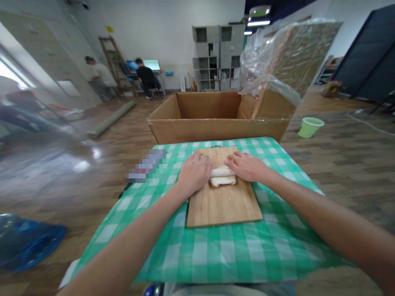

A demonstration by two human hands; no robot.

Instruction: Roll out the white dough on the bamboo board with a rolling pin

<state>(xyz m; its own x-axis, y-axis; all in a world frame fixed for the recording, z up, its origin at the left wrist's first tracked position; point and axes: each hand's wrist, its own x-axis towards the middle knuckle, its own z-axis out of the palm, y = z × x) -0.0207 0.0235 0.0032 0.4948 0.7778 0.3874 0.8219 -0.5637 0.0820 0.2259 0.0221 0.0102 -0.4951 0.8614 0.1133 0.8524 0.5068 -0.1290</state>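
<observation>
A wooden cutting board [224, 205] lies on the table in the head view. On its middle sits a flattened piece of pale dough [222, 181], and a white rolling pin [221, 172] lies crosswise over the dough's far part. My left hand [196, 170] is closed over the pin's left end, palm down, at the board's left edge. Over the right end my right hand [246, 165] is closed too, with its fingers bent on the pin. Both ends of the pin are hidden under my hands.
A green-checked cloth [197, 250] covers the table. Beyond its far edge stands a large open cardboard box [216, 127]. A blurred-out item [147, 165] lies at the left edge. A green bucket [310, 127] stands right, and a blue water jug [31, 242] left. Two people are at the back.
</observation>
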